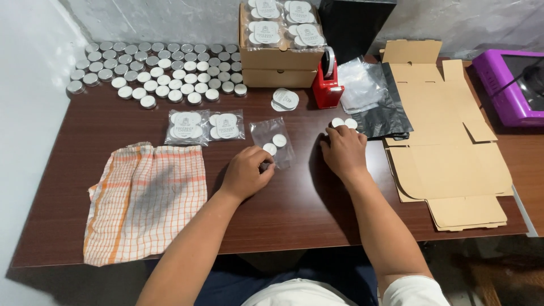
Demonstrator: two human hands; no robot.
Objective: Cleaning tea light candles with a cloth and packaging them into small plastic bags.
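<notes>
Head view | left hand (245,173) pinches the clear bag (273,141) at its near edge, holding it flat on the desk (294,209) | two white tealights inside, just beyond that grip | right hand (343,150) closes fingers over loose tealights (344,122).

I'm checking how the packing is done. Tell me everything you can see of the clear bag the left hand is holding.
The clear bag is a small, glossy plastic pouch lying flat on the dark wooden table. Two white round discs show inside it. The left hand pinches its near edge; the right hand rests apart from it.
</notes>
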